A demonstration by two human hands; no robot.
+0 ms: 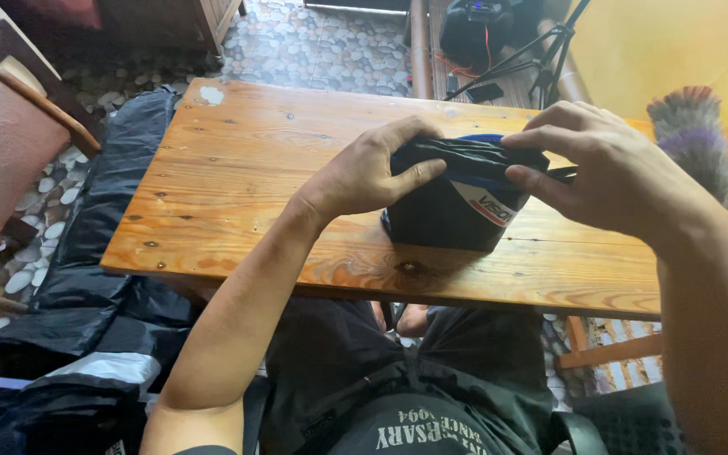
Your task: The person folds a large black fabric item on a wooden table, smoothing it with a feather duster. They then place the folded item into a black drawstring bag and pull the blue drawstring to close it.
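Filling most of the view, a wooden table (238, 185) of knotty orange planks stands on a pebble floor (322, 42), with a black plastic sheet (120, 211) draped down beside its left edge and a brown chair (2, 143) further left. Behind the table a black tripod (541, 59) stands near a yellow wall (676, 42), and a fuzzy grey and purple duster (697, 135) lies at the table's right end. Near the middle of the front edge sits a black bag (448, 211) with a blue rim and a white and red label, upright on the planks. The left hand (364, 173) is closed on the bag's upper left corner, thumb pressed along the folded black top. The right hand (612, 168) pinches the upper right corner between thumb and curled fingers
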